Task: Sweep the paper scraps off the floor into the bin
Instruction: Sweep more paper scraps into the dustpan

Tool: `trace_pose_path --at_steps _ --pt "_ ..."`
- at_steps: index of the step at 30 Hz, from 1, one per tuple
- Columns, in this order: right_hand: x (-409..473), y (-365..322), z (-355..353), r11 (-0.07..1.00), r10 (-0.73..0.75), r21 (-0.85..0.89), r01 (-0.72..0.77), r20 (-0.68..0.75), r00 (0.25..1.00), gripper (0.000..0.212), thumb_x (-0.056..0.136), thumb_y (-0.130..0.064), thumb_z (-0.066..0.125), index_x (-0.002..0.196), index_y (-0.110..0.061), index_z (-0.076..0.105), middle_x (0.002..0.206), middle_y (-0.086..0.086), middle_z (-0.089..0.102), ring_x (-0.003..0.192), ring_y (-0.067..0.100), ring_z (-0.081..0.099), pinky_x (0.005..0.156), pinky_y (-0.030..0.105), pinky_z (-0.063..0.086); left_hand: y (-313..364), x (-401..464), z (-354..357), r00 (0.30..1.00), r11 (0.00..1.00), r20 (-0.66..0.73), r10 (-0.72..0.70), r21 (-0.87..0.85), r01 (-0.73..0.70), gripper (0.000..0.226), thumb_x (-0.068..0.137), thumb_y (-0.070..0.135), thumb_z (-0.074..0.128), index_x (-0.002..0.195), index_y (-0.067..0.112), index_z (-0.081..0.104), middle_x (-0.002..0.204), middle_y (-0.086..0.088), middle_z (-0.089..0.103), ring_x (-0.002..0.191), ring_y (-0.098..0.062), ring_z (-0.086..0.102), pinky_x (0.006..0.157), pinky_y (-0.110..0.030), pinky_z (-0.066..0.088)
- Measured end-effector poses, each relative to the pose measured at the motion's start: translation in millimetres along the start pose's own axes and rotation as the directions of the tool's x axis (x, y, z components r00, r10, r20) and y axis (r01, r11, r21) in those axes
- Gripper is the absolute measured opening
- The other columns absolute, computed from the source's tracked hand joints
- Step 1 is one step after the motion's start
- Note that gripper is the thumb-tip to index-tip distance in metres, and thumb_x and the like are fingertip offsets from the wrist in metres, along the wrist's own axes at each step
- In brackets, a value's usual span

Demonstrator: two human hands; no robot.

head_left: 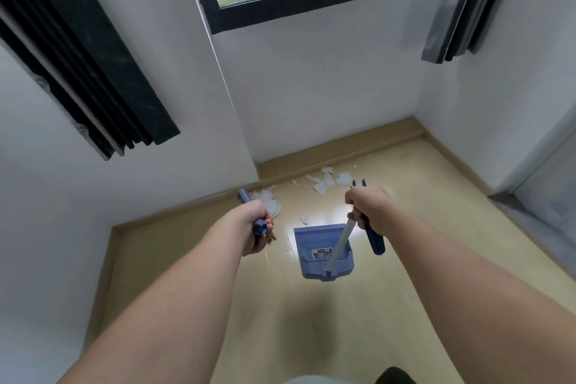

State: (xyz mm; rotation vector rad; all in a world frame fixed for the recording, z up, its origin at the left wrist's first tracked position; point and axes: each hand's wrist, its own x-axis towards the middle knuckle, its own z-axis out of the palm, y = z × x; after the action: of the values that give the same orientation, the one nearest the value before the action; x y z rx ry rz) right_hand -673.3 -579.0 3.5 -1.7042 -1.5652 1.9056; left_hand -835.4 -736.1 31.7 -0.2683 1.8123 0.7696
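Left hand (256, 224) grips broom handle (249, 206); right hand (367, 207) grips dustpan (322, 251) handle. Paper scraps (327, 179) lie on floor (405, 259), far of both hands, along the far skirting, beyond the pan's far edge. Left hand nearer the left clump.

The floor (389, 305) is pale yellowish beige with a glossy sheen, edged by a tan skirting board (336, 142). White paper scraps (324, 182) lie on it. The dustpan (314, 246) is blue with a small dark label, and its pole (341, 243) is white. The broom handle (246, 198) is blue as well. The walls (311, 87) are plain white. The window frame (280, 9) is black, with green trees behind the glass. The curtain (461, 9) is grey, and the slatted blind (78, 65) is black with faint green marbling.
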Motion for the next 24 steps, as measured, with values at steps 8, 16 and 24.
trace_pose_path --at_steps 8,16,24 --pt "117 -36 -121 0.998 0.027 0.059 -0.024 -0.048 0.998 0.022 0.084 -0.005 0.05 0.106 -0.003 0.049 0.057 0.011 0.047 0.062 0.022 0.058 0.045 0.025 0.033 98 38 122 1.0 1.0 0.003 -0.009 0.015 0.009 0.025 0.085 0.007 0.044 0.061 0.01 0.052 0.047 0.004 0.047 0.031 -0.007 0.046 0.034 -0.013 0.036" --pt "232 -69 -199 0.997 0.056 -0.049 -0.059 -0.056 0.997 0.027 0.075 -0.005 0.054 0.101 0.0 0.054 0.072 0.012 0.049 0.05 0.019 0.044 0.044 0.024 0.033 174 83 210 0.998 0.997 -0.026 -0.06 0.053 0.061 0.025 0.083 0.008 0.046 0.059 0.013 0.051 0.051 0.004 0.048 0.035 -0.008 0.043 0.042 -0.014 0.038" --pt "346 -124 -233 0.965 0.124 -0.224 -0.138 -0.075 0.989 0.011 0.077 -0.006 0.051 0.088 -0.003 0.052 0.065 0.011 0.048 0.051 0.02 0.04 0.046 0.025 0.032 249 168 231 0.983 0.964 -0.086 -0.16 0.201 0.174 0.028 0.089 0.007 0.044 0.061 0.01 0.047 0.049 0.001 0.045 0.035 -0.011 0.042 0.048 -0.016 0.033"
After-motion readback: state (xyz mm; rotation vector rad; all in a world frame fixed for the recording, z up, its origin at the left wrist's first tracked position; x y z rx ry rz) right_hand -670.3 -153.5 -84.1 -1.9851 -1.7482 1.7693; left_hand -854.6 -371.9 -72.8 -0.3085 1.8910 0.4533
